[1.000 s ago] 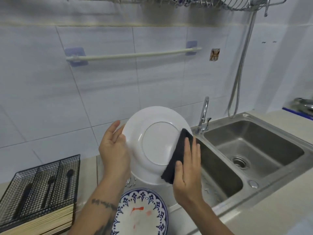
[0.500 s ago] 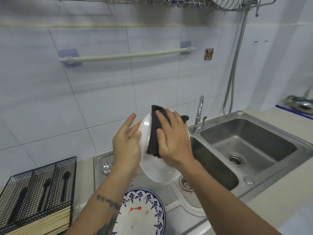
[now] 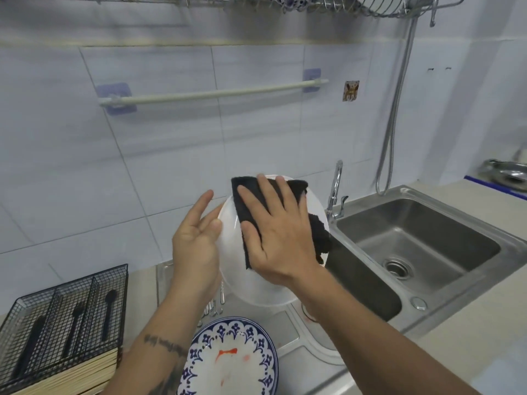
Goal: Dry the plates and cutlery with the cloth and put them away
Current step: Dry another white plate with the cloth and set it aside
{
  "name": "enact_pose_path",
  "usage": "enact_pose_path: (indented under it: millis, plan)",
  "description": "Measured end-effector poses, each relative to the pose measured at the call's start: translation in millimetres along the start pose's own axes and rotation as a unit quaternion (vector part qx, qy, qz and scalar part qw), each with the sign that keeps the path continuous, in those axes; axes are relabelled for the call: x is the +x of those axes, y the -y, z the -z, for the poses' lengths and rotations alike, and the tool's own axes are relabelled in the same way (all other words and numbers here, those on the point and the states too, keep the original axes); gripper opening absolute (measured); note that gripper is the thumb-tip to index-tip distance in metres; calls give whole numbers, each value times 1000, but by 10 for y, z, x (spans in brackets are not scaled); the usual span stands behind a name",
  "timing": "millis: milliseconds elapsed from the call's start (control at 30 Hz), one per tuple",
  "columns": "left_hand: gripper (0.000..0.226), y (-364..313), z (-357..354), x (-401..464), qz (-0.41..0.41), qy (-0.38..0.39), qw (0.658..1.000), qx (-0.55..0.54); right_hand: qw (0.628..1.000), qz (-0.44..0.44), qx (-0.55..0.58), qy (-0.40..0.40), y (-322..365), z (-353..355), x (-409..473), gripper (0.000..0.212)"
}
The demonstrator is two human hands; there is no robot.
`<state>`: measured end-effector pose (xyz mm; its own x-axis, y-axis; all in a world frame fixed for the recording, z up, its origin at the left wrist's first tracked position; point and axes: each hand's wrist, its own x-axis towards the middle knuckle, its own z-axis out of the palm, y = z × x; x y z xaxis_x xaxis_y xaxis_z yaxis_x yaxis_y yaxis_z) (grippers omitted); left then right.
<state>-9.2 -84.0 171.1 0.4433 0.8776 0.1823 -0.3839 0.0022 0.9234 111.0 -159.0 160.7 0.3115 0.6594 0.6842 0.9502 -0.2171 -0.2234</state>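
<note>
Right hand [image 3: 281, 240] had carried the cloth [image 3: 256, 206] up over the plate [image 3: 256, 286], fingers spread flat on it, left hand [image 3: 196, 246] open-fingered bracing the rim; drying continued.

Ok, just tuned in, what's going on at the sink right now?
A person is drying a white plate held up over the sink. The left hand steadies the plate's edge with open fingers while the right hand presses a black cloth flat against its face. A blue-patterned plate waits below, and some cutlery lies beside it. Black utensils already sit in the wire caddy on the left.
</note>
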Motion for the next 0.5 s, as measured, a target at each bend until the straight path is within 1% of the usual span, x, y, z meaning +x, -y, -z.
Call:
enact_pose_path:
  millis: [67,167,233,300,367,400,500]
  plan:
    - [52,-33,-8,3,-2,-11,1000,-23,1000,-14,15,7,-39,-16,57,59]
    - [51,-104,69,0,-9,-44,998,-39,990,-102,93,-2,-246,-90,-75,60]
    - [51,-142,152,8,-6,-75,996,-46,971,-165,171,0,-359,-172,-263,60]
    - [52,-167,215,29,-7,-101,993,-54,950,-203,236,-12,-331,-258,-476,61]
    - [52,-165,217,52,-4,-112,992,-58,942,-212,258,-31,-179,-320,-634,63]
    - [51,-154,188,59,-3,-110,992,-58,945,-206,249,-37,-78,-337,-688,64]
    - [49,-99,59,53,-9,-78,996,-32,976,-136,170,-28,211,-360,-786,69]
